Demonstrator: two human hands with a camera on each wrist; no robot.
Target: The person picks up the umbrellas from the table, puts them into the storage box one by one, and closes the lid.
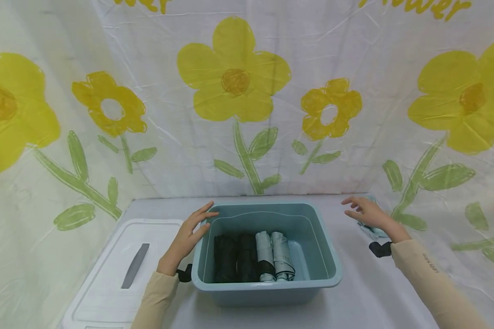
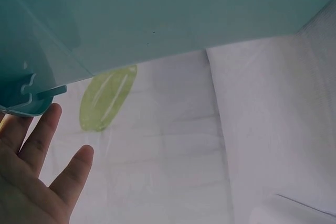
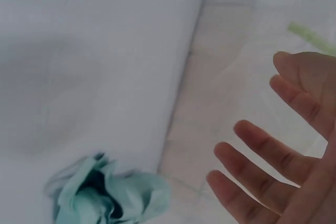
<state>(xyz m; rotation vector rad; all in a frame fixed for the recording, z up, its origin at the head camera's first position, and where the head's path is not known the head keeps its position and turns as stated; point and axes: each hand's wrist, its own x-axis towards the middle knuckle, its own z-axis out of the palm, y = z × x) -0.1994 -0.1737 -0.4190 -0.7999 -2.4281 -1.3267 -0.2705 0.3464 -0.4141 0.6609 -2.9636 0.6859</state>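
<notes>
A blue-green plastic bin (image 1: 267, 293) stands on the white-covered table. Two black rolled bundles (image 1: 225, 259) and two pale blue ones (image 1: 265, 251) lie side by side inside it. At the bin's left rim is my left hand (image 1: 190, 232), its fingers spread along the edge; the left wrist view has the fingertips right at the rim's corner. My right hand (image 1: 368, 212) hovers to the right of the bin, fingers loosely extended with nothing in them. Partly hidden behind that hand is a crumpled pale teal cloth (image 3: 142, 192) on the table.
Left of the bin lies a white lid (image 1: 103, 269) with a grey handle (image 1: 135, 266). A white curtain (image 1: 169, 160) printed with yellow flowers hangs behind the table and along both sides. The table's far edge runs just behind the bin.
</notes>
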